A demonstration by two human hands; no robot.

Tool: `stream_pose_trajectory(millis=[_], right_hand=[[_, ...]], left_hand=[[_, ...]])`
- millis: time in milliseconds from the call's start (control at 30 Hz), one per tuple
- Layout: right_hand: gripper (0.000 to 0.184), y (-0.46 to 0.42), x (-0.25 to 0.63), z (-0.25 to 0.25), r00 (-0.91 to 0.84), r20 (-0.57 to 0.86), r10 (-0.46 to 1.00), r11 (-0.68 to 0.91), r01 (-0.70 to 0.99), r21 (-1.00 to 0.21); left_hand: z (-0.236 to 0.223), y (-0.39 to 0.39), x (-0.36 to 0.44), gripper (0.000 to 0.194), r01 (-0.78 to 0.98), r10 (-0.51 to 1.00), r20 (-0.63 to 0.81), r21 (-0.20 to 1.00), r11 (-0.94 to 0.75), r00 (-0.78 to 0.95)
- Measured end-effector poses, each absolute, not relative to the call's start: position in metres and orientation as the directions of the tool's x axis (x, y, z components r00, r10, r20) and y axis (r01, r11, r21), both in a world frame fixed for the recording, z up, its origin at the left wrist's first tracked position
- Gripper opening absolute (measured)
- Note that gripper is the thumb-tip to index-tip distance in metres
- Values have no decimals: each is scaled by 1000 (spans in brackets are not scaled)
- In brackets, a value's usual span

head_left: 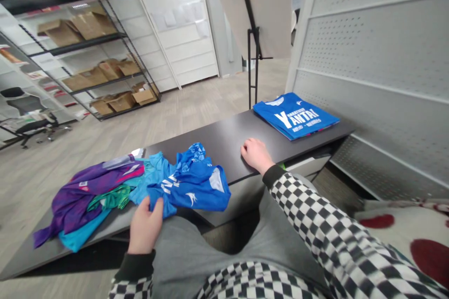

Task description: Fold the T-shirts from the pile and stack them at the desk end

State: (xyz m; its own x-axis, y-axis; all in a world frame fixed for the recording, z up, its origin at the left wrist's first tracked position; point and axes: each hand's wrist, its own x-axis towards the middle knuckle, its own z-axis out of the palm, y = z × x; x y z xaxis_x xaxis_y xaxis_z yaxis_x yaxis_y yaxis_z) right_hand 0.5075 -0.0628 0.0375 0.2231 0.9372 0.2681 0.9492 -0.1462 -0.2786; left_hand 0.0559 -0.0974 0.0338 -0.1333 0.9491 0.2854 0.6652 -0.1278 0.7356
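Note:
A crumpled royal-blue T-shirt (pixel 205 194) with white lettering lies on the dark table (pixel 224 138), its collar turned to the right. At its near left edge, my left hand (pixel 145 226) pinches the fabric between thumb and fingers. Under and beside it spread a light-blue shirt (pixel 149 175), a green patterned cloth (pixel 112 198) and a purple shirt (pixel 80 191) with pink trim. My right hand (pixel 257 154) rests on the tabletop with its fingers curled in and nothing visible in them. Beyond it, at the right end, sits a flat folded blue T-shirt (pixel 296 114) reading "YANTAI", apparently on other folded shirts.
A perforated grey panel (pixel 372 51) stands along the table's right end. Behind the table is an easel-like black stand (pixel 253 70) holding a board. Shelving (pixel 87 44) with cardboard boxes and an office chair (pixel 30 114) are at the far left. A red-spotted pale cloth (pixel 396 238) lies at lower right.

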Motion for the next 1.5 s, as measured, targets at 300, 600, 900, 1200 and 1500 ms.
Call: stream_pose_trajectory(millis=[300,600,900,1200,1500], right_hand=[[28,-62,510,34,215,318,923,-96,931,-352],[43,-71,521,31,-283,368,886,440,764,-472],[29,-59,527,15,-245,419,874,433,783,-446],[25,-51,529,11,-137,442,887,360,804,-474],[26,-55,527,13,-117,415,902,330,808,-488]], left_hand=[[13,-139,141,64,771,839,293,338,-540,458],[28,-91,210,91,638,734,144,403,-656,664],[50,-33,215,38,494,836,345,685,-535,426],[92,38,-63,93,885,899,221,370,282,-379],[33,28,-200,78,947,908,274,147,287,-318]])
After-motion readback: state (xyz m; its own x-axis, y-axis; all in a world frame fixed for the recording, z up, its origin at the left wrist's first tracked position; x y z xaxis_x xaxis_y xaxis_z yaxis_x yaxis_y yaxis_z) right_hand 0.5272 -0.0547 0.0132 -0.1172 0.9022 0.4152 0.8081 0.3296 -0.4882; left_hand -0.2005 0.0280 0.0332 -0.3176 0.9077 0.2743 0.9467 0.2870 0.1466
